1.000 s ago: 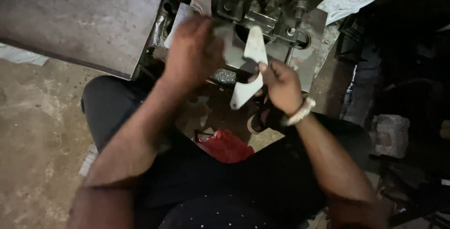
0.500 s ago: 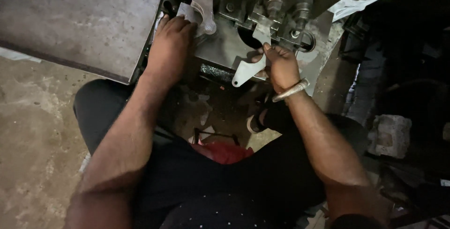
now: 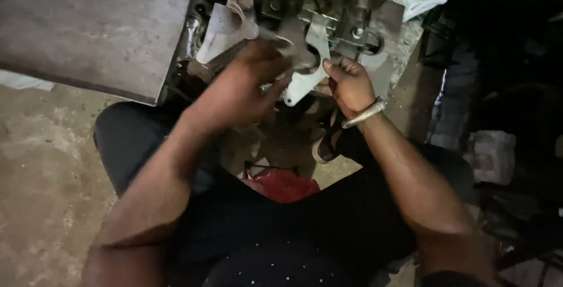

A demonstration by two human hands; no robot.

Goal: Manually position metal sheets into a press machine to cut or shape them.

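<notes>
- Dim workshop floor (image 3: pixel 41 205), grey metal surface (image 3: pixel 88 23) upper left.
- Right hand (image 3: pixel 350 84) fingers gripped pale metal plate (image 3: pixel 306 76) at press (image 3: pixel 346 5).
- Left hand (image 3: pixel 243 87) blurred beside plate; fingers' state unclear.
- Step looked like seating the plate; alignment needed.

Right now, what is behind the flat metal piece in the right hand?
Behind the flat metal piece, held by the right hand, stands a grey press machine with bolts. The left hand covers the machine's lower part.
</notes>
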